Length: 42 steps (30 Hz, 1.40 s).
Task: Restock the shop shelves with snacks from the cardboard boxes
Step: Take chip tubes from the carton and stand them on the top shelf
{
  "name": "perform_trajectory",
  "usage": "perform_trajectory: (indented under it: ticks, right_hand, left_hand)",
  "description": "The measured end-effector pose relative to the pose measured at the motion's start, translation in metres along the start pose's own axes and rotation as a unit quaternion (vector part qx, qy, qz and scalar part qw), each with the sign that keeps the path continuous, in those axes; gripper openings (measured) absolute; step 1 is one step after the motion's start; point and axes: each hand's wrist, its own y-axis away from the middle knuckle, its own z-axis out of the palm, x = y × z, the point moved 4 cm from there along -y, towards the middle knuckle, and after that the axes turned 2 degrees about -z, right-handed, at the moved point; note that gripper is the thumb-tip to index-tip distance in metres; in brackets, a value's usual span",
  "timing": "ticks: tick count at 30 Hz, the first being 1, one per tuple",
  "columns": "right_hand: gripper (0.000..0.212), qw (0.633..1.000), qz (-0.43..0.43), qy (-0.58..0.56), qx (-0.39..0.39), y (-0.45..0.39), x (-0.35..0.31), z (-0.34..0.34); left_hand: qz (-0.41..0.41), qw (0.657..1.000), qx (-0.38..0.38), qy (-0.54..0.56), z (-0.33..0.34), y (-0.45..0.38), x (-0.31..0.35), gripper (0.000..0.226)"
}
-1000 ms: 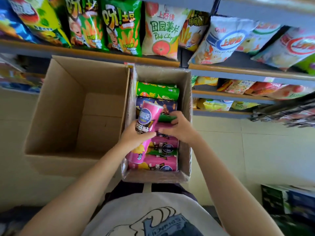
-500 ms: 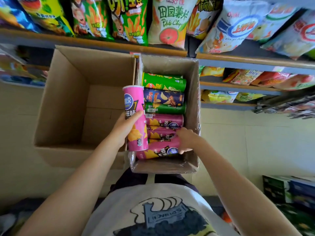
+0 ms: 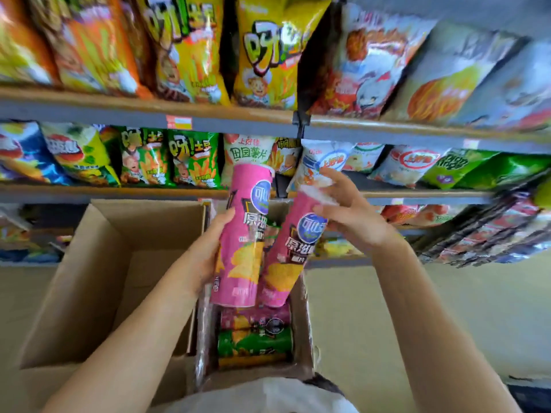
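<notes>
My left hand (image 3: 205, 251) grips a pink chip can (image 3: 243, 234), held upright above the small cardboard box (image 3: 304, 332). My right hand (image 3: 348, 216) holds a second pink chip can (image 3: 293, 248) near its top, tilted to the right beside the first. Both cans are lifted clear of the box and nearly touch at their lower ends. Inside the box lie a pink can (image 3: 256, 318) and a green can (image 3: 255, 344) on their sides.
A large cardboard box (image 3: 98, 263) with nothing visible inside stands to the left of the small one. Shelves (image 3: 149, 114) in front carry rows of snack bags (image 3: 190, 156) on several levels. A pale tiled floor (image 3: 447, 308) lies to the right.
My right hand took a second pink can out of the box and raised it. My left hand lifted its can higher. The view tilted up toward the shelves.
</notes>
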Motion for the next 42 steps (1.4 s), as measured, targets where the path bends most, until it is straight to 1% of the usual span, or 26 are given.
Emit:
perform_trajectory:
  ticks: [1,3,5,6,8,10,11,12,13,14,15,16,17,18,19,21,24,26,27,30,31,33,35,37,39,42]
  right_hand:
    - [0.062,0.997,-0.012,-0.068,0.023,-0.006,-0.012,-0.010]
    - [0.044,0.980,-0.048,-0.176,0.080,-0.017,-0.043,-0.029]
    - [0.019,0.959,-0.076,-0.233,0.139,-0.026,-0.074,-0.046]
    - [0.013,0.955,-0.081,-0.235,0.164,-0.029,-0.089,-0.056]
    - [0.034,0.950,-0.098,-0.196,0.222,-0.035,-0.115,-0.084]
    - [0.060,0.948,-0.115,-0.129,0.266,-0.035,-0.141,-0.121]
    - [0.061,0.947,-0.130,-0.077,0.283,-0.032,-0.155,-0.141]
    - [0.051,0.945,-0.147,-0.034,0.291,-0.025,-0.167,-0.156]
    - [0.035,0.944,-0.167,-0.006,0.284,-0.019,-0.175,-0.172]
    - [0.020,0.945,-0.192,0.005,0.265,-0.013,-0.182,-0.183]
    - [0.010,0.950,-0.213,0.004,0.227,-0.005,-0.186,-0.192]
    - [0.015,0.956,-0.231,-0.004,0.180,0.002,-0.190,-0.197]
    - [0.024,0.961,-0.242,-0.019,0.131,0.006,-0.191,-0.203]
    - [0.029,0.966,-0.242,-0.035,0.089,0.009,-0.192,-0.208]
    - [0.029,0.969,-0.235,-0.031,0.066,0.010,-0.193,-0.214]
    - [0.024,0.975,-0.215,-0.010,0.045,0.011,-0.199,-0.225]
    - [0.035,0.977,-0.200,-0.015,0.065,0.001,-0.212,-0.242]
    - [0.042,0.968,-0.228,-0.025,0.100,-0.012,-0.224,-0.256]
    - [0.041,0.960,-0.250,-0.027,0.120,-0.020,-0.230,-0.263]
    - [0.029,0.934,-0.309,-0.017,0.178,-0.042,-0.250,-0.288]
    - [0.030,0.927,-0.325,-0.015,0.186,-0.050,-0.257,-0.294]
    - [0.038,0.920,-0.343,-0.010,0.188,-0.066,-0.267,-0.306]
    - [0.045,0.917,-0.347,0.029,0.196,-0.081,-0.274,-0.314]
    - [0.052,0.918,-0.339,0.069,0.197,-0.096,-0.277,-0.319]
    - [0.055,0.923,-0.319,0.094,0.193,-0.108,-0.279,-0.320]
    - [0.057,0.929,-0.283,0.140,0.190,-0.128,-0.280,-0.321]
  left_hand:
    - [0.019,1.000,-0.016,0.006,0.020,0.003,0.007,0.045]
    - [0.064,0.996,-0.058,0.017,0.065,0.004,0.026,0.044]
    - [0.095,0.990,-0.102,0.016,0.109,-0.001,0.042,0.069]
    - [0.105,0.987,-0.119,0.025,0.130,-0.006,0.049,0.078]
    - [0.139,0.981,-0.131,0.028,0.178,-0.011,0.064,0.086]
    - [0.168,0.972,-0.163,0.028,0.228,-0.012,0.074,0.076]
    - [0.180,0.968,-0.176,0.023,0.254,-0.012,0.078,0.070]
    - [0.190,0.965,-0.177,0.023,0.275,-0.015,0.081,0.067]
    - [0.193,0.965,-0.172,0.039,0.295,-0.017,0.084,0.065]
    - [0.193,0.963,-0.181,0.052,0.313,-0.021,0.087,0.064]
    - [0.200,0.954,-0.210,0.067,0.334,-0.020,0.093,0.066]
    - [0.221,0.947,-0.222,0.073,0.349,-0.021,0.100,0.066]
    - [0.238,0.947,-0.203,0.073,0.361,-0.022,0.109,0.065]
    - [0.270,0.948,-0.160,0.053,0.369,-0.025,0.120,0.063]
    - [0.301,0.944,-0.131,0.044,0.376,-0.023,0.133,0.062]
    - [0.350,0.930,-0.107,0.020,0.396,-0.017,0.158,0.062]
    - [0.385,0.919,-0.084,-0.006,0.423,-0.016,0.192,0.055]
    - [0.399,0.913,-0.079,-0.018,0.437,-0.016,0.218,0.047]
    - [0.407,0.911,-0.070,-0.023,0.443,-0.018,0.230,0.045]
    - [0.448,0.893,-0.009,-0.047,0.445,-0.040,0.269,0.038]
    - [0.458,0.887,0.010,-0.057,0.445,-0.049,0.277,0.041]
    - [0.487,0.865,0.062,-0.105,0.441,-0.068,0.289,0.058]
    - [0.504,0.844,0.102,-0.153,0.440,-0.084,0.291,0.067]
    - [0.498,0.840,0.120,-0.180,0.445,-0.099,0.288,0.066]
    - [0.494,0.830,0.159,-0.204,0.445,-0.112,0.289,0.063]
    - [0.505,0.784,0.223,-0.283,0.439,-0.127,0.294,0.075]
